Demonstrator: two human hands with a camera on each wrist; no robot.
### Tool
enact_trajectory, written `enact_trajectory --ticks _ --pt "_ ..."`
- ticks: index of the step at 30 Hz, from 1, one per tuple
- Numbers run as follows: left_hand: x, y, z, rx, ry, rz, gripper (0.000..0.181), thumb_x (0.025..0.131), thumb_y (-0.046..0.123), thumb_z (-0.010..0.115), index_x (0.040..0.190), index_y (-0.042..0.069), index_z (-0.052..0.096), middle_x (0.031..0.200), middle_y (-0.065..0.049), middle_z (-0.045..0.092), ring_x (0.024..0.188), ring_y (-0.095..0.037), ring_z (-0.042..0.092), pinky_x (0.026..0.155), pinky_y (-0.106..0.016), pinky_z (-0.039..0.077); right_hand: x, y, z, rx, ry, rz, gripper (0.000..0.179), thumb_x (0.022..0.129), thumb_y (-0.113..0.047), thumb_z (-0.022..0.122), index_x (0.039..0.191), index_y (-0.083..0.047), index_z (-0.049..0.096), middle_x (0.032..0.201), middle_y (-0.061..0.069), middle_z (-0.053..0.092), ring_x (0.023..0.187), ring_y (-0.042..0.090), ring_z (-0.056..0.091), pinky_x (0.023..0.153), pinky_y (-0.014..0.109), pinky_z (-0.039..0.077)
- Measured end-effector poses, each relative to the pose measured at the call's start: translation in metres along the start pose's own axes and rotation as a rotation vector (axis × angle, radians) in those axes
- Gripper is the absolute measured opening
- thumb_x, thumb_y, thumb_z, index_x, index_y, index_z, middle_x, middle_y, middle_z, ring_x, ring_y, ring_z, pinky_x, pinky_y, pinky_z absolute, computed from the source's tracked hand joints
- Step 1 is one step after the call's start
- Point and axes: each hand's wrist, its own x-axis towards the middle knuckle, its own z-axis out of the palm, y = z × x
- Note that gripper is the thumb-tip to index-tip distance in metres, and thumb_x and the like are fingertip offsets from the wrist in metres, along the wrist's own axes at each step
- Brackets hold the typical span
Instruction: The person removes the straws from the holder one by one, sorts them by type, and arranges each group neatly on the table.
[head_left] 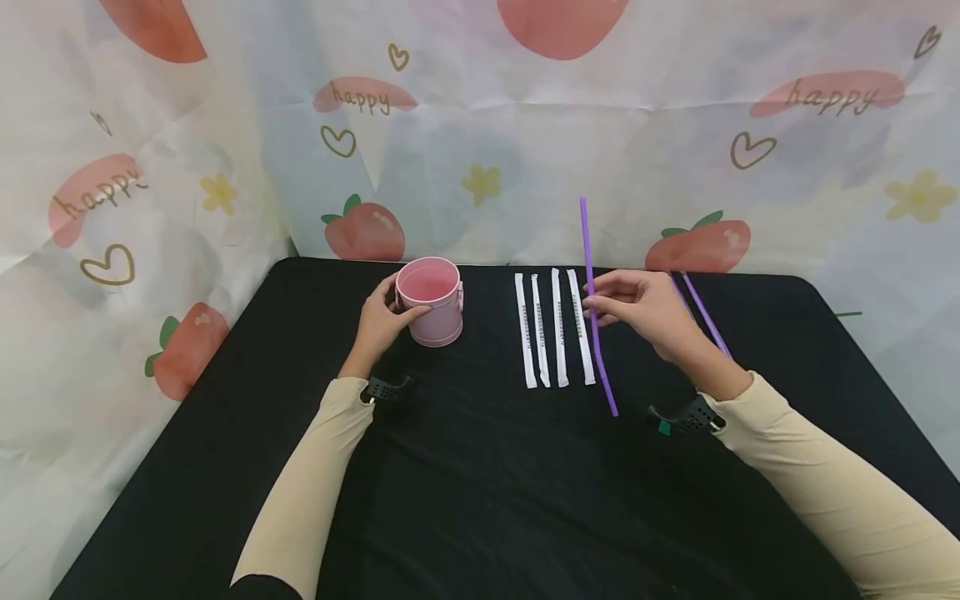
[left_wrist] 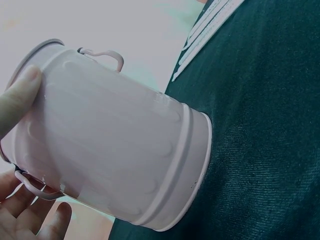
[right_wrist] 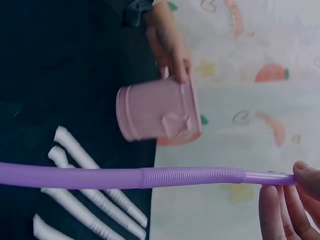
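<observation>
My left hand [head_left: 381,323] holds a small pink metal bucket [head_left: 437,321] at its rim, thumb on the near side. In the left wrist view the bucket [left_wrist: 105,135] shows ridged sides and small handles, its base close over the black cloth. My right hand [head_left: 648,308] pinches a purple bendy straw [head_left: 600,358] between thumb and fingers. The right wrist view shows the ribbed bend of this straw [right_wrist: 192,177] beside the fingertips. Just left of it, several slim white paper-wrapped sticks [head_left: 561,342] lie in a row on the table.
More purple straws [head_left: 707,312] lie behind my right wrist, partly hidden by it. A black cloth covers the table [head_left: 480,500]. Behind its far edge hangs a pale curtain [head_left: 555,142] printed with fruit, hearts and lettering.
</observation>
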Motion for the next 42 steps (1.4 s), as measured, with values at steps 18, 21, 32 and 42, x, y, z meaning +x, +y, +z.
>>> enact_trajectory --ticks 18,21,32,42 --pt "0.001 0.0 0.0 0.0 -0.003 0.004 0.073 0.081 0.01 0.073 0.142 -0.002 0.035 0.144 -0.021 0.041 0.134 -0.033 0.039 0.112 -0.042 0.034 -0.015 0.035 -0.061 -0.184 0.103 0.126 0.009 0.087 -0.012 0.066 0.096 -0.012 0.066 0.077 -0.017 0.069 0.071 0.0 0.068 0.063 0.021 0.058" --pt "0.001 -0.002 0.0 0.003 -0.004 0.006 0.073 0.081 0.01 0.073 0.142 -0.002 0.035 0.144 -0.021 0.041 0.134 -0.033 0.039 0.113 -0.042 0.034 -0.015 0.044 -0.068 -0.191 0.082 0.141 0.01 0.088 -0.011 0.065 0.097 -0.009 0.064 0.077 -0.019 0.068 0.07 -0.001 0.068 0.063 0.019 0.058" --pt "0.001 -0.001 0.0 -0.011 0.003 0.01 0.073 0.081 0.009 0.073 0.141 -0.002 0.035 0.143 -0.022 0.041 0.134 -0.034 0.039 0.114 -0.043 0.032 -0.007 0.065 -0.078 -0.281 0.04 0.241 0.04 0.09 -0.017 0.064 0.112 0.014 0.054 0.076 -0.02 0.067 0.069 -0.002 0.067 0.065 0.022 0.059" --pt "0.001 -0.001 0.0 0.002 0.0 0.005 0.072 0.081 0.01 0.073 0.142 -0.002 0.035 0.144 -0.021 0.041 0.134 -0.033 0.04 0.113 -0.042 0.034 0.003 0.089 -0.086 -0.276 0.029 0.342 0.04 0.09 -0.015 0.063 0.114 0.016 0.052 0.07 -0.025 0.063 0.07 -0.003 0.066 0.07 0.027 0.06"
